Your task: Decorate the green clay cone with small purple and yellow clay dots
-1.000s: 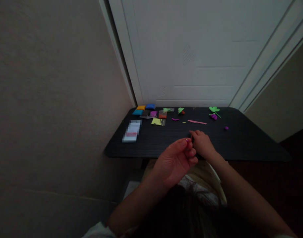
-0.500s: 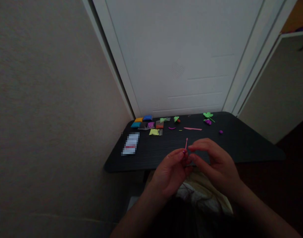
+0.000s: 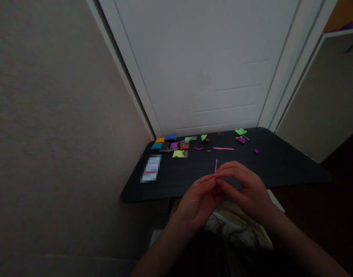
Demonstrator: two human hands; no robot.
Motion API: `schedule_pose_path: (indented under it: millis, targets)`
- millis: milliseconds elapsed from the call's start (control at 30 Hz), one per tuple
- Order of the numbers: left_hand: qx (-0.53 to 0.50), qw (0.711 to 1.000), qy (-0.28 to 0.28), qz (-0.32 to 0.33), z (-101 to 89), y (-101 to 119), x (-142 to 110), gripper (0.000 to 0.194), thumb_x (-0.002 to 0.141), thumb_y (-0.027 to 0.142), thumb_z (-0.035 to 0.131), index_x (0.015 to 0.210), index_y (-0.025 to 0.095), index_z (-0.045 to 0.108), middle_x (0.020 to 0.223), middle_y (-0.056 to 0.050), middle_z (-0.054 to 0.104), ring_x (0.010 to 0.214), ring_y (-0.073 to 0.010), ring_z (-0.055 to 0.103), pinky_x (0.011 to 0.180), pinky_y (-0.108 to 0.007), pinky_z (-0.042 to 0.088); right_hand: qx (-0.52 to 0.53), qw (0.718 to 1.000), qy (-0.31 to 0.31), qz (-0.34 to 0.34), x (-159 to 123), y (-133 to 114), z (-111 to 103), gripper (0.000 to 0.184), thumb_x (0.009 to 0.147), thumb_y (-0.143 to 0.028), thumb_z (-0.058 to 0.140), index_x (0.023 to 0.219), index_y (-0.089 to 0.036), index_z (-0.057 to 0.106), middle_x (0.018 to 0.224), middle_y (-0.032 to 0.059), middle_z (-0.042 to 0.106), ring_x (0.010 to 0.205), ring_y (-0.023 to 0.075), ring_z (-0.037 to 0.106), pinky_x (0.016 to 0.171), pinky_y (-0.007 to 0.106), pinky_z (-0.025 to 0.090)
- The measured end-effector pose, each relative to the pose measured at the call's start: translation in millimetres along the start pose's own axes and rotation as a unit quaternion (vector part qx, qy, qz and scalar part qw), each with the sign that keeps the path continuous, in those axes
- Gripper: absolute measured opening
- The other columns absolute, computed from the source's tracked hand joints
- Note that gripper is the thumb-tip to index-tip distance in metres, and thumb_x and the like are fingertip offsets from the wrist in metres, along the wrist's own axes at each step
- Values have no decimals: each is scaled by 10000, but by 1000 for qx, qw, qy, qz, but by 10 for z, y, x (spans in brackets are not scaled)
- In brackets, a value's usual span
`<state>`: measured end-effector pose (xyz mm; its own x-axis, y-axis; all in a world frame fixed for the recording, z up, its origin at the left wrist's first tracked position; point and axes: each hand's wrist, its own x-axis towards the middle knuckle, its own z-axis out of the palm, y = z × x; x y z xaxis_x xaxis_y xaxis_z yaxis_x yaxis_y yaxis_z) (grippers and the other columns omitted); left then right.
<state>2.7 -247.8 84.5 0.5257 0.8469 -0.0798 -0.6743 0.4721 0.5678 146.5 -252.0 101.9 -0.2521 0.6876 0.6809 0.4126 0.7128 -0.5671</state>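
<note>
My left hand [image 3: 198, 200] is closed, thumb and forefinger pinching a tiny piece of modelling clay that is almost wholly covered; its colour hardly shows now. At the same spot the fingertips of my right hand [image 3: 244, 184] come together against it. Just beyond my fingers a thin pink stick tool [image 3: 216, 166] points away from me, its near end hidden; whether it lies on the table or touches a finger I cannot tell. Farther back lie a pink modelling knife [image 3: 223, 148], a purple clay strip [image 3: 198, 148] and a purple clay lump [image 3: 256, 151].
Several coloured clay packets [image 3: 157, 146] lie at the dark table's [image 3: 170, 188] back left, behind a blurred pale rectangle [image 3: 151, 168]. A green flower-like shape [image 3: 241, 132] and a purple cluster [image 3: 240, 140] are at back right. A white door [image 3: 205, 50] stands behind the table.
My right hand's fingertips have moved left and closed in on the piece at my left fingertips. A bit of purple showed there before. The whole view has shifted slightly.
</note>
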Motion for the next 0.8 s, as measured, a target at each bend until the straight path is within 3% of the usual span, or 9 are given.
schedule_pose_path:
  millis: [300,467,600,800]
  targets:
    - [102,994,16,29,-74,-4,47,137,774,223,553,884,159,602,842,-29,570,763,-104,544,711,-257,436,77,996,21,47,21,80,11,132,764,-164,572,879,-213,615,891,15,583,863,130,539,777,276,424]
    - [241,964,66,95,-274,178,436,211,806,343,497,888,172,590,851,-25,568,755,-100,541,689,-242,441,129,983,69,107,235,463,8,71,754,-235,593,811,-203,620,843,6,600,831,128,554,767,277,432]
    - [420,891,109,133,-562,325,1067,230,792,313,537,934,136,581,900,-45,590,799,-139,556,715,-303,459,168,963,133,161,487,960,17,143,746,-309,594,851,-214,609,844,-1,613,776,118,568,729,271,452]
    - [646,726,156,181,-855,592,1817,269,826,289,498,1053,150,535,1123,-84,534,999,-206,522,843,-432,433,181,948,156,211,801,1439,-79,193,713,-333,624,856,-204,620,821,7,620,737,119,570,731,294,453]
